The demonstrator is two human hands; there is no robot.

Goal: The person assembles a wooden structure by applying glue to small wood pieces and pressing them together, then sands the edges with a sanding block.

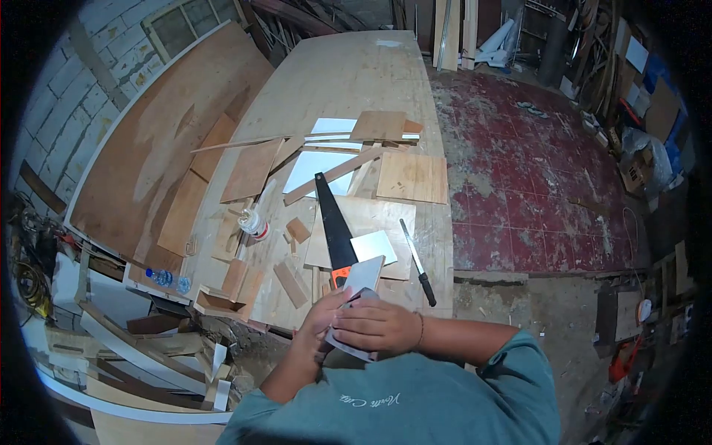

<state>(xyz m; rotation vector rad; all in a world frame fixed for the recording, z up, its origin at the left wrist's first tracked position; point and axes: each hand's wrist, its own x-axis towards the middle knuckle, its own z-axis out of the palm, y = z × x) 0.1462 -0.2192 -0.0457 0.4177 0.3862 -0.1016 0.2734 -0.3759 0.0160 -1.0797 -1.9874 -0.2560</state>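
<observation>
Close to my chest, at the table's near edge, my left hand [323, 317] is closed around a small white-faced board [364, 274] with a wood-coloured edge. The board points up and away from me. My right hand [380, 326] is closed over its near end, fingers curled on a thin grey sheet [350, 351] that looks like sandpaper. Just beyond the hands lies a handsaw [336, 228] with a black blade and an orange handle, partly covered by the board. A white square piece [375, 250] lies beside the saw. To the right rests a narrow blade with a black handle [417, 259].
Wood offcuts and panels [412, 178] lie across the long plywood table [348, 74]. A clear jar [254, 224] stands on the left, near a small open wooden box [221, 302]. A large panel [159, 141] leans along the left side. Red tiled floor [519, 185] is at right.
</observation>
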